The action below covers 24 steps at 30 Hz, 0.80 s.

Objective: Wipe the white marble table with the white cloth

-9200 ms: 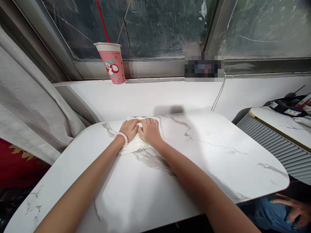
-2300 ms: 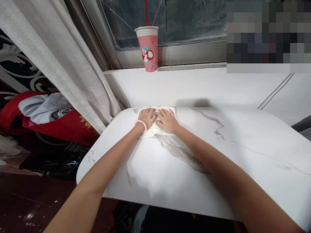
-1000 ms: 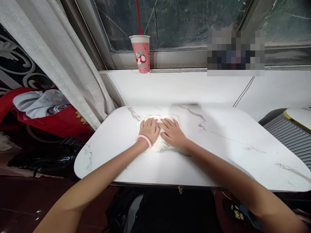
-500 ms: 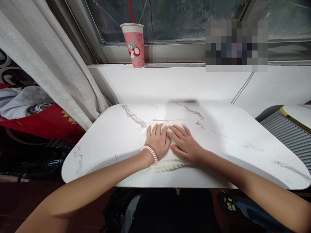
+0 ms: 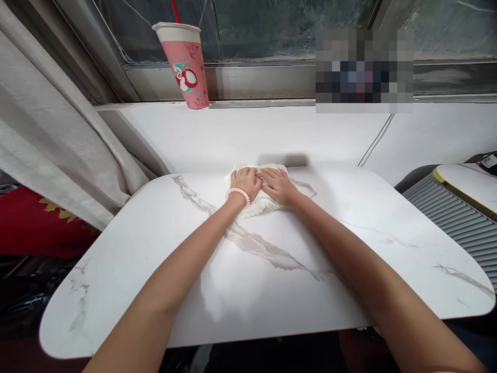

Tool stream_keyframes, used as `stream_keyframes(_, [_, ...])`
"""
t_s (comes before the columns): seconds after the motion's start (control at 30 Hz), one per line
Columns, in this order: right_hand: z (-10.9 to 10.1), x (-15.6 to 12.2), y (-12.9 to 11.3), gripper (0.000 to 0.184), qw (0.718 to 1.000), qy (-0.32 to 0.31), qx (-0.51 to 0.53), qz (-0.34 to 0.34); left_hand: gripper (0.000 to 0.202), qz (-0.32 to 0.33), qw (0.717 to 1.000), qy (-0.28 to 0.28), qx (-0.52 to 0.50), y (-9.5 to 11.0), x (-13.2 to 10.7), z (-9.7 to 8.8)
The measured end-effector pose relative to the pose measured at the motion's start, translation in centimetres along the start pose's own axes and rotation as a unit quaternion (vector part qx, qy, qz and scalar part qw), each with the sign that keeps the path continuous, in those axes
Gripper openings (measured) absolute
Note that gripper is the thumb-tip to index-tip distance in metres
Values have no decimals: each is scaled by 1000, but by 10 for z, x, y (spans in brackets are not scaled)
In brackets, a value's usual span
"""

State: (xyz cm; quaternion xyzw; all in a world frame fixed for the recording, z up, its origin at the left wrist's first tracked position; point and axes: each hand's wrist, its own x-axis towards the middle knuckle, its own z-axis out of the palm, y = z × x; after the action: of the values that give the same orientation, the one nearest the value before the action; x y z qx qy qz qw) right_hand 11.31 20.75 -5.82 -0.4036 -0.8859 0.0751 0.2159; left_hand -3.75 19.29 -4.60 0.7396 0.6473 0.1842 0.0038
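A white cloth point(image 5: 259, 205) with a scalloped edge lies folded on the white marbled table point(image 5: 236, 280), near its far edge. Pressed flat on the cloth's left half is my left hand point(image 5: 245, 182), fingers stretched forward and a pink coiled band point(image 5: 240, 192) round the wrist. Beside it my right hand point(image 5: 278, 184) rests on the cloth's right half, fingers spread and palm down. The two hands nearly touch at the middle. Neither hand has its fingers wrapped round anything, and much of the cloth is covered by them.
A pink paper cup point(image 5: 190, 72) with a red straw stands on the window ledge behind the table. A pale curtain point(image 5: 50, 119) hangs at the left, above a red fabric item point(image 5: 42, 223). To the right is another table with a grey ribbed side point(image 5: 454, 207).
Both hands have pushed the cloth away from me, from the table's near part to its far edge. The cloth has bunched a little, and the view has shifted forward.
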Motion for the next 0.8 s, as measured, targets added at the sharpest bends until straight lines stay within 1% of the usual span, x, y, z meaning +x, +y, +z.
stream_keyframes(0.07, [0, 8, 6, 45, 1000, 3, 1, 11, 34, 3, 1000, 3, -3, -3, 12, 3])
stream_keyframes(0.17, [0, 15, 12, 45, 1000, 4, -10, 18, 34, 4, 1000, 6, -6, -4, 23, 6])
stream_keyframes(0.27, [0, 19, 16, 44, 999, 5, -22, 24, 33, 3, 1000, 1, -4, -4, 29, 7])
stream_keyframes(0.4, [2, 19, 16, 45, 999, 8, -20, 32, 36, 6, 1000, -5, 3, -3, 28, 7])
stream_keyframes(0.53, [1, 8, 8, 46, 998, 5, -28, 52, 39, 15, 1000, -11, 5, -1, 20, 6])
stream_keyframes(0.63, [-2, -8, -3, 47, 997, -1, -45, 64, 39, 29, 999, -13, 10, 4, 7, 4])
stream_keyframes(0.73, [-9, -30, -17, 48, 996, -12, -61, 67, 39, 38, 999, -12, 18, 13, -12, 1])
stream_keyframes(0.8, [-13, -47, -27, 48, 995, -20, -67, 64, 39, 43, 999, -10, 23, 20, -29, -2])
